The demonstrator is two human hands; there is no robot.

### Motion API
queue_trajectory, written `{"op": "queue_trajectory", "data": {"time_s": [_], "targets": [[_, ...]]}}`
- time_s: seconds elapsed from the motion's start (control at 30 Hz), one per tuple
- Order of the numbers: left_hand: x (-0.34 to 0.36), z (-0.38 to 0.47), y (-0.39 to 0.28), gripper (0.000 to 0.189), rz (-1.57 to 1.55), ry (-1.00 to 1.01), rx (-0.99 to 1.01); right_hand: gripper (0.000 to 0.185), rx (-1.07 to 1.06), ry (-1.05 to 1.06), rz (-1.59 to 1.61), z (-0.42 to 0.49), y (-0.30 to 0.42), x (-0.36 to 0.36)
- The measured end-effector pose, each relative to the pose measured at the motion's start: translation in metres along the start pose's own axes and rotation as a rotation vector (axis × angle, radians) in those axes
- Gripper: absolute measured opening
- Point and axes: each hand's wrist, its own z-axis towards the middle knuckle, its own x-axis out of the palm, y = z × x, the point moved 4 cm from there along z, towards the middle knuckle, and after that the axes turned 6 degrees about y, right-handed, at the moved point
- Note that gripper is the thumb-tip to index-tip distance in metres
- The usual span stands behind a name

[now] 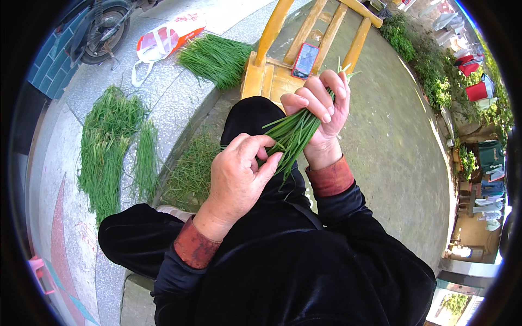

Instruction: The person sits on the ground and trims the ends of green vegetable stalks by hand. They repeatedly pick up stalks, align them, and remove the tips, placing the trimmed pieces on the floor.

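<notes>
A bunch of long green chives is held in my right hand, its fingers curled round the stem ends and its palm turned towards me. My left hand has thumb and forefinger pinched at the leaves on the near left side of the bunch. On the speckled stone slab at the left lie a large, tangled heap of chives and a narrow heap beside it. A neater, aligned pile of chives lies beside the chair. Loose leaf scraps lie below the slab edge, left of my knee.
A yellow wooden chair stands ahead, with a red-edged phone on it. Behind the heaps are a red and white bag and a motorbike wheel. The slab's stepped edge runs along my left. Plants and hanging laundry line the far right.
</notes>
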Motion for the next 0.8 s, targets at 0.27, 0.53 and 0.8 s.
{"op": "queue_trajectory", "data": {"time_s": [0.27,0.53,0.8], "targets": [[0.000,-0.002,-0.003,0.019,-0.058,-0.066,0.046,0.039,-0.005,-0.033,-0.037,-0.001,-0.001,-0.001],[-0.003,-0.003,0.004,0.007,-0.312,-0.054,-0.020,0.040,-0.025,-0.060,-0.082,0.000,0.001,-0.003],[-0.004,0.005,0.000,0.014,-0.088,-0.034,0.049,0.043,0.005,0.001,-0.064,0.001,-0.003,-0.001]]}}
